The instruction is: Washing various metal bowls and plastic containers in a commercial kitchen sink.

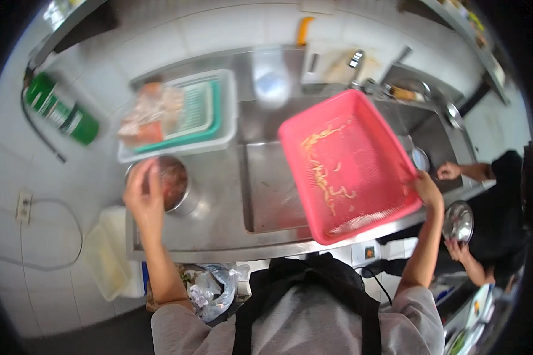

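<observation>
My right hand (427, 190) grips the near right rim of a red plastic basket (373, 151), which is tilted over the steel sink. Thin pale strips (322, 177) lie scattered along the basket's left part. On the left, my left hand (145, 184) is over the rim of a round metal pot (187, 195) with reddish-brown contents (174, 179); blur hides whether its fingers touch the pot or hold something. Behind the pot, plastic-bagged food (151, 115) rests on a stack of a green basket (215, 106) and a white tray (231, 115).
A clear plastic container (271, 84) stands behind the sink basin (273, 191). The faucet (356, 62) is at the back right. At the right, a co-worker's hand (448, 171) is near the second basin, and the other holds a metal bowl (458, 222). A bag-lined bin (213, 288) sits below the counter.
</observation>
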Action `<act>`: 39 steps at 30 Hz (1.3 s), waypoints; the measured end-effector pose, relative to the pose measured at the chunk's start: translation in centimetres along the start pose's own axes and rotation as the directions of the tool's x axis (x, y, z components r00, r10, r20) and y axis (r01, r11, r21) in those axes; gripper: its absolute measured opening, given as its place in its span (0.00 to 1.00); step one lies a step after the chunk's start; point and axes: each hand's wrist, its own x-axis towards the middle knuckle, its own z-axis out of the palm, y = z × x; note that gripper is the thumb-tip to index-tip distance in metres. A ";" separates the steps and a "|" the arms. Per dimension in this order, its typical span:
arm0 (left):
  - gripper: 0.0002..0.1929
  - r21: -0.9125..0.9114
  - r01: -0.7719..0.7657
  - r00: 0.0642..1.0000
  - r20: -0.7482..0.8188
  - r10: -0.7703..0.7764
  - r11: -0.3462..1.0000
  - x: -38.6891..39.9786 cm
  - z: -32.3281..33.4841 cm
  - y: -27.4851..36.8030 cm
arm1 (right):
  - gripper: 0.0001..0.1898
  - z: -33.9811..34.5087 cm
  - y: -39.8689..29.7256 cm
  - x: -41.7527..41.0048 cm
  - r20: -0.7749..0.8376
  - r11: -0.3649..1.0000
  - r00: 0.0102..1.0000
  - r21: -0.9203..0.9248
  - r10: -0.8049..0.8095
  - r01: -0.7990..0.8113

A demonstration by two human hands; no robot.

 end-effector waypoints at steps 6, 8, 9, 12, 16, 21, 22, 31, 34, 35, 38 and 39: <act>0.07 -0.375 -0.107 0.840 0.461 0.285 0.921 1.7 18.5 6.5 | 0.18 3.7 2.1 6.9 -0.003 0.980 0.998 -0.193 0.059 -0.059; 0.08 -0.431 -0.055 0.780 0.544 0.308 0.901 1.4 24.4 7.2 | 0.18 5.1 -1.7 8.3 -0.042 0.948 0.993 -0.298 0.107 -0.115; 0.09 -0.438 0.002 0.764 0.581 0.281 0.899 1.3 27.2 7.8 | 0.19 5.3 -1.8 9.6 -0.086 0.921 0.991 -0.366 0.107 -0.132; 0.11 -0.391 0.101 0.724 0.660 0.202 0.915 1.5 34.0 9.7 | 0.18 6.0 -0.1 13.2 -0.168 0.718 0.938 -0.687 -0.305 0.111; 0.16 -0.280 -0.190 0.681 0.653 0.331 0.941 2.0 40.9 9.7 | 0.17 6.9 -0.6 17.4 -0.039 0.493 0.849 -0.828 -0.526 0.268; 0.20 -0.238 -0.354 0.398 0.837 0.376 0.905 -0.3 45.8 11.0 | 0.15 8.8 -1.9 21.5 0.085 0.356 0.704 -0.816 -0.705 0.455; 0.20 -0.241 -0.347 0.389 0.842 0.373 0.907 -1.0 46.6 12.0 | 0.13 9.3 -1.8 22.5 0.091 0.346 0.662 -0.795 -0.744 0.499; 0.14 0.283 -0.315 0.653 0.757 -0.009 0.906 -2.6 47.7 8.1 | 0.09 13.2 -4.2 29.6 0.237 0.551 0.563 -0.122 -0.792 0.826; 0.13 0.380 -0.276 0.769 0.638 -0.034 0.883 -3.1 46.7 5.0 | 0.08 14.0 -6.3 31.3 0.126 0.837 0.835 0.216 -0.535 0.503; 0.13 0.386 -0.233 0.734 0.672 -0.099 0.892 -3.2 46.5 4.6 | 0.08 14.6 -6.5 31.8 0.151 0.821 0.933 0.534 -0.326 0.201; 0.14 0.391 -0.179 0.665 0.724 -0.182 0.903 -3.4 47.4 5.6 | 0.10 15.1 -4.9 34.9 0.347 0.315 0.937 0.893 -0.032 -0.320; 0.14 0.425 -0.166 0.644 0.730 -0.229 0.890 -3.3 47.0 5.5 | 0.10 15.7 -5.3 34.8 0.412 0.237 0.911 0.886 -0.007 -0.399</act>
